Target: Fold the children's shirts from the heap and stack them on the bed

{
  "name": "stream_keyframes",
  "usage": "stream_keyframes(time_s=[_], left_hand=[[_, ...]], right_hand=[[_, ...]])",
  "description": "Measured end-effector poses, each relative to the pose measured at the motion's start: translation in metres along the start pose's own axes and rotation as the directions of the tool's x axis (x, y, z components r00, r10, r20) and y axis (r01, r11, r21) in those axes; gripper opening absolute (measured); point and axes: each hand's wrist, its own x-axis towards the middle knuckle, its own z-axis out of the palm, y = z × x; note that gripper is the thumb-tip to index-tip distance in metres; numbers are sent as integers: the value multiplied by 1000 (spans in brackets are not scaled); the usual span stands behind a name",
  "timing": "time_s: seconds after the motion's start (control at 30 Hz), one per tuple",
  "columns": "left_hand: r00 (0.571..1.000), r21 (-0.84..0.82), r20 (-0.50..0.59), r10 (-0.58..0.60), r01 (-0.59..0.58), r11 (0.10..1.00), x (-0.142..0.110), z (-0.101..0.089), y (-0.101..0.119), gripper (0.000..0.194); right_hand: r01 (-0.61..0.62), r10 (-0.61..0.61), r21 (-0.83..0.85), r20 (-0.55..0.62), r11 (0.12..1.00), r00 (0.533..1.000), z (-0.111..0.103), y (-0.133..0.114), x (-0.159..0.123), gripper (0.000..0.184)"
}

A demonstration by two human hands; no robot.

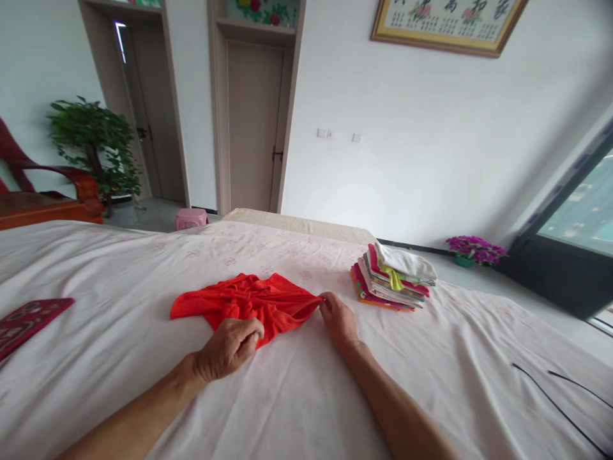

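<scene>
A bright red piece of cloth [253,297], perhaps a garment, lies crumpled on the pale flowered sheet [297,409] in front of me. My left hand [230,345] is closed in a fist on the cloth's near edge. At the cloth's right corner, my right hand [338,321] pinches the fabric and draws it into a taut point. Folds hide the cloth's exact shape. To the right of my right hand stands a stack of folded cloths [390,284], with a white one [406,260] on top.
A dark red flat item [33,322] lies at the left on the sheet. Black cords [555,402] lie at the right. Beyond are a pink stool [191,218], a wooden chair [52,191], a potted plant [96,147] and purple flowers [474,249] by the wall.
</scene>
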Motion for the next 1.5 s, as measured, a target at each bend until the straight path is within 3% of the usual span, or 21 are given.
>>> stream_keyframes(time_s=[0.07, 0.13, 0.23, 0.37, 0.5, 0.63, 0.7, 0.8, 0.87, 0.9, 0.97, 1.03, 1.13, 1.23, 1.3, 1.37, 1.43, 1.5], left_hand=[[1000, -49, 27, -5, 6, 999, 1, 5, 6, 20], [999, -89, 4, -38, 38, 995, 1, 9, 5, 22], [987, -106, -81, -140, 131, 986, 3, 13, -6, 24], [941, -165, -187, -284, 255, 953, 5, 18, -20, 24], [933, -175, -210, -291, 257, 950, 15, 19, -22, 27], [960, -107, -168, -225, 209, 972, 40, 13, -25, 53], [983, -54, -95, -160, 155, 986, 57, 11, -30, 62], [987, -72, 120, -107, 116, 991, 81, 13, -39, 30], [962, -146, 192, -193, 223, 964, 94, 17, -44, 11], [946, -193, 164, -281, 310, 931, 99, 19, -46, 12], [878, -295, 10, -478, 459, 838, 107, 21, -49, 17], [781, -377, -156, -604, 518, 768, 114, 20, -51, 19], [680, -443, -275, -680, 538, 717, 125, 20, -53, 19], [585, -545, -340, -737, 516, 661, 137, 26, -52, 24], [537, -606, -370, -758, 479, 635, 145, 30, -50, 28], [510, -644, -394, -764, 440, 626, 151, 30, -49, 30], [505, -661, -409, -760, 411, 628, 154, 21, -51, 31], [521, -663, -405, -752, 398, 633, 151, 4, -57, 33]], right_hand=[[-114, 115, 102, -10, 988, 993, 2, 9, 4, 21], [-150, 155, 264, 4, 953, 988, 6, 17, 8, 20], [-110, 128, 505, -1, 856, 992, 11, 21, 11, 19], [-77, 78, 723, 31, 687, 996, 12, 9, 9, 25], [-125, 24, 871, 130, 475, 991, 3, -18, 3, 24], [-221, -67, 874, 275, 433, 959, -9, -47, -6, 20], [-262, -101, 862, 336, 434, 937, -11, -57, -9, 20], [-273, -106, 865, 346, 421, 932, -10, -63, -9, 19], [-260, -30, 880, 296, 398, 955, -7, -58, -7, 21], [-268, 34, 878, 277, 396, 960, -5, -54, -6, 24], [-332, 167, 845, 287, 420, 943, -2, -44, -4, 35], [-421, 219, 776, 359, 470, 907, -1, -38, -4, 48], [-489, 157, 708, 482, 509, 862, 4, -45, -6, 67], [-506, 46, 728, 550, 462, 834, 17, -68, -8, 76], [-461, -37, 794, 515, 397, 856, 30, -84, -6, 71], [-388, -33, 839, 432, 380, 901, 42, -93, 2, 55], [-373, 79, 815, 379, 444, 922, 47, -91, 17, 31], [-427, 205, 760, 375, 491, 904, 40, -78, 37, 15]])
